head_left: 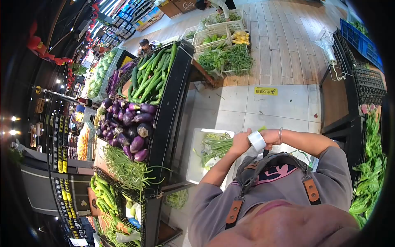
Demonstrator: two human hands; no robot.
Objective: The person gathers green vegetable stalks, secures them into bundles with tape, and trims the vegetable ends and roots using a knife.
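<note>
My left hand (pixel 240 143) is closed around a bunch of long green stalks (pixel 221 147), which points away to the left. A roll of pale tape (pixel 257 141) sits between my two hands, close against the bunch. My right hand (pixel 271 138) is curled at the roll, and its fingers are partly hidden behind it. Below the bunch, a white box (pixel 196 166) stands on the floor with more green stalks in it. A green tip pokes out above my right hand.
A black display stand (pixel 173 94) at left bears eggplants (pixel 133 121), cucumbers (pixel 153 74) and long beans (pixel 125 166). Crates of greens (pixel 232 59) stand ahead on the floor. A yellow floor sticker (pixel 266 91) lies beyond me; leafy greens (pixel 372 168) fill a right-hand rack. A person bends over the far crates.
</note>
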